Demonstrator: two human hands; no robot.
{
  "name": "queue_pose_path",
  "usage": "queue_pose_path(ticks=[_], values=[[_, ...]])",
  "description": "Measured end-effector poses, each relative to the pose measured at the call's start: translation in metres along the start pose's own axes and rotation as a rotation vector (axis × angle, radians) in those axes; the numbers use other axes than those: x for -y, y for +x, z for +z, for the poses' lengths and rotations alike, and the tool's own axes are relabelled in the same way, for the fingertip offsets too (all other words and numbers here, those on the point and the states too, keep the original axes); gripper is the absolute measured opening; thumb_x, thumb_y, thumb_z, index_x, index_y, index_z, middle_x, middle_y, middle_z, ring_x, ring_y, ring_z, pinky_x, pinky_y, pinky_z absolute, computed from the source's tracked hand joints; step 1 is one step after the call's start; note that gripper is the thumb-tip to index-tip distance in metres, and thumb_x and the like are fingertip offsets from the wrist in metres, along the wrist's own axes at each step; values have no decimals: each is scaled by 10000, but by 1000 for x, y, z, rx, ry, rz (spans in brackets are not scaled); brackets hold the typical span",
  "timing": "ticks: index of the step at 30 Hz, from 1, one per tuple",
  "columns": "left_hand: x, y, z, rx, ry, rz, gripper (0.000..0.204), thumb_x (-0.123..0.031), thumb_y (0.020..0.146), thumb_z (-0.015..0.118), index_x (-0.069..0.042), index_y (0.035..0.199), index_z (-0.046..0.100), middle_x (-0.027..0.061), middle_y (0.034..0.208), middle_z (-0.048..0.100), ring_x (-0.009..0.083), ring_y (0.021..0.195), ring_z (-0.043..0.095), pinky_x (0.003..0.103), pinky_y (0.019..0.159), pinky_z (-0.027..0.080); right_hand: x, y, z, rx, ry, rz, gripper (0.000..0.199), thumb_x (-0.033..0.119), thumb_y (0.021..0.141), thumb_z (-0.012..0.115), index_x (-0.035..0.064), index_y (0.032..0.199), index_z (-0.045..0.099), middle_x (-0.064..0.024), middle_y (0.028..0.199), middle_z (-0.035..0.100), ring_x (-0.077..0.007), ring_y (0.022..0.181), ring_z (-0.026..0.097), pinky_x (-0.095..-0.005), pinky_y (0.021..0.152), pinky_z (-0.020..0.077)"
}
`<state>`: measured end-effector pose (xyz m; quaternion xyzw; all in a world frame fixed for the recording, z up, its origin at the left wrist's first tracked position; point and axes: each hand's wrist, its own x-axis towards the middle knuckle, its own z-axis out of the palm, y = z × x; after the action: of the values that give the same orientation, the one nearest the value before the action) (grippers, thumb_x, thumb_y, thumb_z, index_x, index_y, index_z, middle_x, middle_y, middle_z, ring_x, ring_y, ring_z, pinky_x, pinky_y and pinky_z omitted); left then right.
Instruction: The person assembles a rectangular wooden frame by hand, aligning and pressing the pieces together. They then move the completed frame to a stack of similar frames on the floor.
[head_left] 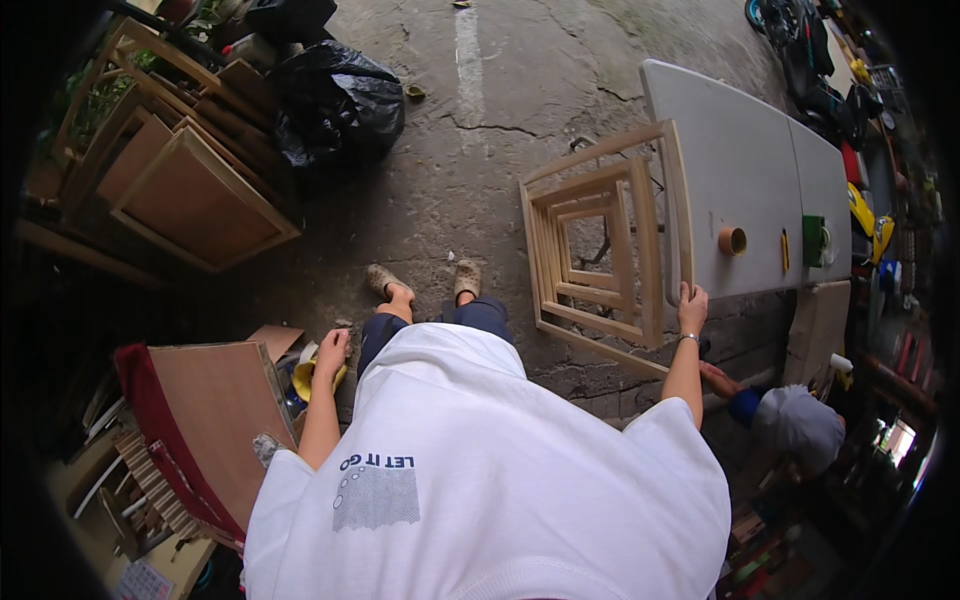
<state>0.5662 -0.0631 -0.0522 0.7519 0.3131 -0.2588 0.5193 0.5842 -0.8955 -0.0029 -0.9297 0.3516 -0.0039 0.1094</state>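
Observation:
My right hand (692, 308) is closed round the near right corner of a large wooden frame (677, 220), beside the edge of a white table (740, 150). Several smaller wooden frames (641, 250) sit nested within the large one, leaning with it next to the table. On the left, my left hand (333, 352) hangs at my side with its fingers curled in and nothing visible in them. Close by it are a yellow object (306, 378) and a wooden panel (215, 410).
On the table stand a brown roll (732, 241) and a green holder (815, 240). Another person (795, 425) bends at the right. A black plastic bag (340, 105) and stacked framed panels (200, 200) lie at the far left. A motorcycle (810, 70) stands far right.

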Motion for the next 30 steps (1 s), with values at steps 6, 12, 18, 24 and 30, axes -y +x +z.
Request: queue_pose_path(ticks=[6, 12, 18, 24, 30], values=[[13, -2, -20, -76, 3, 95, 321, -296, 1016, 565, 3, 1115, 629, 45, 899, 656, 111, 737, 572, 262, 705, 483, -7, 23, 1, 58, -143, 180, 670, 531, 909, 602, 53, 1369, 505, -198, 1346, 551, -383, 1261, 512, -510, 1037, 414], [-13, -23, -59, -281, -17, 174, 271, -241, 1016, 559, -33, 1160, 654, 74, 999, 696, 146, 875, 637, 291, 801, 503, 73, 22, 20, -126, -263, 277, 592, 411, 904, 625, 57, 1366, 520, -190, 1356, 529, -395, 1266, 487, -497, 1057, 395], [-80, -26, -161, -775, 122, 458, 218, -192, 989, 576, -26, 1092, 673, 120, 1065, 696, 260, 949, 664, 341, 830, 504, 296, -75, 95, 27, -137, -386, 422, 269, 912, 626, 58, 1274, 581, -175, 1259, 565, -377, 1169, 533, -467, 995, 429], [-36, 29, -289, -990, 277, 383, 187, -163, 971, 564, -32, 1045, 676, 136, 1009, 679, 337, 939, 640, 412, 841, 498, 610, -225, 159, 594, 88, -1083, 287, 150, 882, 671, 43, 1148, 643, -185, 1169, 601, -377, 1118, 559, -444, 963, 461], [38, 67, -330, -813, 382, 317, 213, -196, 962, 557, -63, 1092, 661, 124, 1033, 693, 316, 968, 640, 454, 908, 437, 929, -326, 232, 669, 211, -1532, 416, 133, 880, 659, 52, 1273, 549, -197, 1195, 558, -394, 1096, 539, -450, 947, 472]])
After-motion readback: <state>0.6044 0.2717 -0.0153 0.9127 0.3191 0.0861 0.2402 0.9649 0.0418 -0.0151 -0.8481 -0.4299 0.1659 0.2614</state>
